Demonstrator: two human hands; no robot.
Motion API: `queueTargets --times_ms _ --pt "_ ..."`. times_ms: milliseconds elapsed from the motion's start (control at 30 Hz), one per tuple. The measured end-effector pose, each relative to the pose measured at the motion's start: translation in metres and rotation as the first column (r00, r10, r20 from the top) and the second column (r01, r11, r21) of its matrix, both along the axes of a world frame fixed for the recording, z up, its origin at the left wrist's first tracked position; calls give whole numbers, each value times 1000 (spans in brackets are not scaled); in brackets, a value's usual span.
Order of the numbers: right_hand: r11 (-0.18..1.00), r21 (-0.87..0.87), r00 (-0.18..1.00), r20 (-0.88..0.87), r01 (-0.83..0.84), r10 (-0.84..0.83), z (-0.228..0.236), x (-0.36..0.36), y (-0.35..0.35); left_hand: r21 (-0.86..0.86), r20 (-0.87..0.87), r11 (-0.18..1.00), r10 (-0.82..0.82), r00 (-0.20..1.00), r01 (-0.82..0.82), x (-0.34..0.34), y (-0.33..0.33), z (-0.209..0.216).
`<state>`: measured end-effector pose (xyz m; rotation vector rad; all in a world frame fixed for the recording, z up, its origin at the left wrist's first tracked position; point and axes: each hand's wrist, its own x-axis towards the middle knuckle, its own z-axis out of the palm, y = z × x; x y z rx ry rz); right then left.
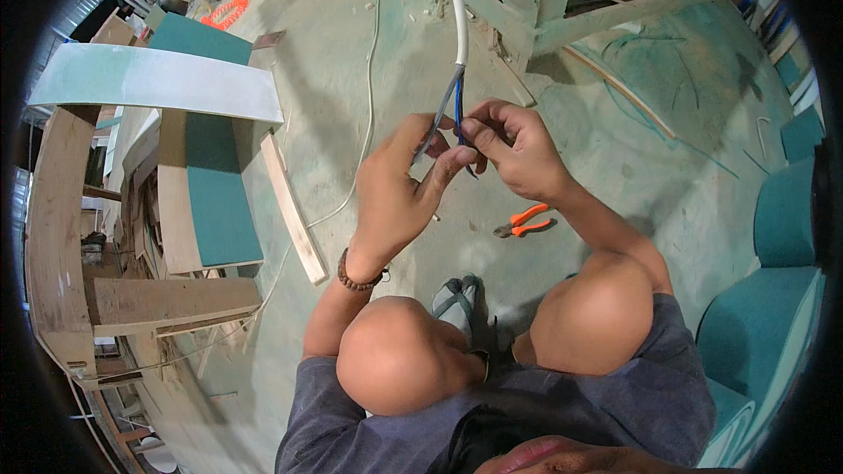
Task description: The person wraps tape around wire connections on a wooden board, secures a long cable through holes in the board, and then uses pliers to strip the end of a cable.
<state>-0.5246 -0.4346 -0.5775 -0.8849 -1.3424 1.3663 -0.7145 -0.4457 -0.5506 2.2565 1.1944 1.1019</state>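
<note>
A thick white electrical cable (457,13) hangs down from the top, its sheath ending above my hands. Out of it come separate insulated wires: a grey one (436,118) slanting down to the left and blue and black ones (458,96) running straight down. My left hand (402,180) has its thumb and fingers closed around the lower wires, the grey wire passing along its fingers. Across from it, my right hand (518,149) pinches the blue and black wires between thumb and forefinger. The fingertips partly hide the wire ends. Orange-handled pliers (525,222) lie on the floor below my right hand.
A wooden frame with a curved white panel (193,83) stands at the left, beside a teal board (219,202). A wooden strip (294,211) and a thin pale cord (373,61) lie on the floor. Teal curved pieces (764,333) stand at the right; a timber structure (531,9) is at the back.
</note>
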Motion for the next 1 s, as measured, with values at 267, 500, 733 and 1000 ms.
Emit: queueTargets --times_ms 267,500,733,1000 --pt "920 362 948 212 148 -236 -16 -9 7 67 -18 995 73 997 -71 13 14 10" --pt "948 284 962 185 145 -202 -20 -7 2 -6 43 993 120 992 -119 19 19 -2" --pt "661 608 747 162 439 -645 -28 27 24 19 -54 999 28 998 -27 18 6 2" --pt "261 964 369 221 60 -903 2 69 42 -47 -115 994 -106 988 101 12 6 13"
